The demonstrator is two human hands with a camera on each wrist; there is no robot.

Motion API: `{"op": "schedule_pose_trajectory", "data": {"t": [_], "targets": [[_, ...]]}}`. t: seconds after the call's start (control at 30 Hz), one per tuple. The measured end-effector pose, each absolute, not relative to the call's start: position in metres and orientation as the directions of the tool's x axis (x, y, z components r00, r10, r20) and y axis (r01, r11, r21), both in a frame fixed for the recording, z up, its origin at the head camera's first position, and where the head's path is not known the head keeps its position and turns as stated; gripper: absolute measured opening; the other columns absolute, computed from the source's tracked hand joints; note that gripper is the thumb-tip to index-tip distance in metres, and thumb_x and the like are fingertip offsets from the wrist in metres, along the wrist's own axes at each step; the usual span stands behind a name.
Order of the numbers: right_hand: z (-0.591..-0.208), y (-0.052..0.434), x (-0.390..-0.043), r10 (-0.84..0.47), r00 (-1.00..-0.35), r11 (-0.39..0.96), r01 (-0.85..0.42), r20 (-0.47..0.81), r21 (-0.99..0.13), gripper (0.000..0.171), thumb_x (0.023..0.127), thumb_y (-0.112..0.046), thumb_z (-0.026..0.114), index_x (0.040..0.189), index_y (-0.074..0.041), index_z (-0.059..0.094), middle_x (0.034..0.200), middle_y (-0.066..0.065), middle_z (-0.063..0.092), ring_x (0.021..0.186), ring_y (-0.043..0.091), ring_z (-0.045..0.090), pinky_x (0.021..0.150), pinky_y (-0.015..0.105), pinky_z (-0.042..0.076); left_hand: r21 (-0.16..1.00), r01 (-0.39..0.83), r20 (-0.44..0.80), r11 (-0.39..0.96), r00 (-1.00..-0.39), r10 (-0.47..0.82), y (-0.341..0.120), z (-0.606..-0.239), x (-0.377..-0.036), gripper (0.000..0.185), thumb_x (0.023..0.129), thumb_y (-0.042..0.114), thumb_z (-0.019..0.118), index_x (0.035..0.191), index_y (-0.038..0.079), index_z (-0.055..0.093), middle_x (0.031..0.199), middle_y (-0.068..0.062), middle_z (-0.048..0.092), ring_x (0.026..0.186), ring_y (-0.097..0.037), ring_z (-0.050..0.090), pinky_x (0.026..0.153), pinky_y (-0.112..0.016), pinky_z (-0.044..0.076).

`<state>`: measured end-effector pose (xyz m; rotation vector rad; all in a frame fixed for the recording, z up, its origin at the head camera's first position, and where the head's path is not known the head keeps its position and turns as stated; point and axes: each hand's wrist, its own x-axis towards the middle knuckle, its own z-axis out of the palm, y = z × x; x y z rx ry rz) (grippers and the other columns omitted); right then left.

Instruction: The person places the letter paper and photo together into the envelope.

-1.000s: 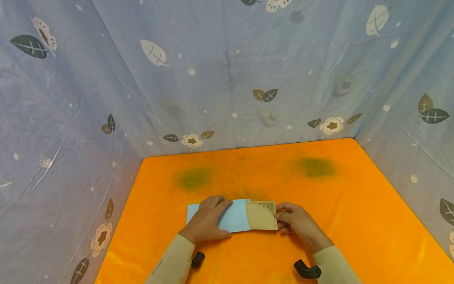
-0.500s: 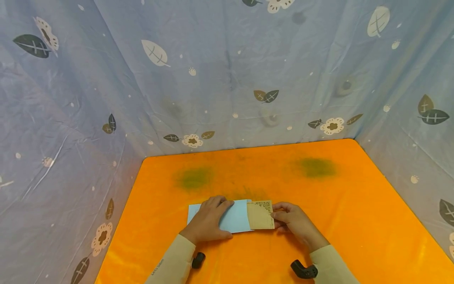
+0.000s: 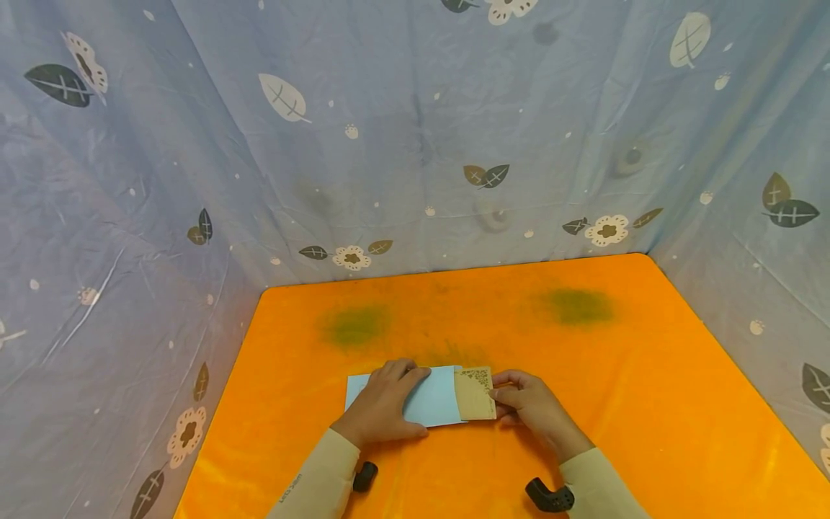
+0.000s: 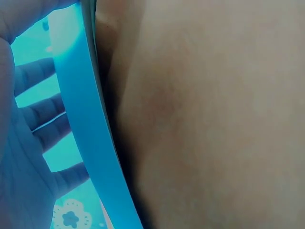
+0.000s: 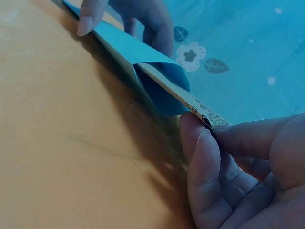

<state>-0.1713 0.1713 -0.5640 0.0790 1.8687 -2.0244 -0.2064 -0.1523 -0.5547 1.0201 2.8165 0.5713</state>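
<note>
**Card going part-way into a blue envelope**

We are pressing our left hand (image 3: 382, 404) flat, fingers straight, on the blue envelope (image 3: 431, 396) lying on the orange table (image 3: 583, 375). At its 3 o'clock end, the envelope's mouth is gaping around a tan card (image 3: 475, 393). Our right hand (image 3: 528, 407) is pinching the card's outer edge between thumb and fingers. The card's dark ornamental print is not readable.

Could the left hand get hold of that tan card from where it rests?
Probably yes. The left hand rests on the blue envelope, and the tan card, pinched by the right hand, sticks out beside it with nothing between.
</note>
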Motion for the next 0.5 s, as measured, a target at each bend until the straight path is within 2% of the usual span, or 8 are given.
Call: {"op": "schedule_pose_trajectory", "data": {"t": [0.23, 0.5], "targets": [[-0.564, 0.166, -0.171, -0.23, -0.93, -0.03, 0.302, -0.288, -0.953, 0.029, 0.11, -0.008, 0.063, 0.134, 0.009, 0.062, 0.1, 0.017, 0.073, 0.078, 0.028, 0.072, 0.067, 0.035, 0.062, 0.367, 0.615, 0.059, 0.698, -0.764, 0.642, -0.151, -0.555, -0.206, 0.1, 0.081, 0.058, 0.094, 0.163, 0.021, 0.051, 0.15, -0.004, 0.051, 0.135, -0.027, 0.049, 0.112, -0.056, 0.041], [-0.563, 0.159, -0.17, -0.244, -0.928, -0.023, 0.295, -0.281, -0.955, 0.03, 0.11, -0.01, 0.064, 0.133, 0.009, 0.062, 0.1, 0.016, 0.074, 0.077, 0.028, 0.072, 0.066, 0.035, 0.061, 0.381, 0.591, 0.024, 0.711, -0.775, 0.632, -0.148, -0.553, -0.204, 0.099, 0.082, 0.059, 0.092, 0.165, 0.025, 0.049, 0.151, -0.002, 0.05, 0.135, -0.025, 0.048, 0.116, -0.052, 0.038]]}}
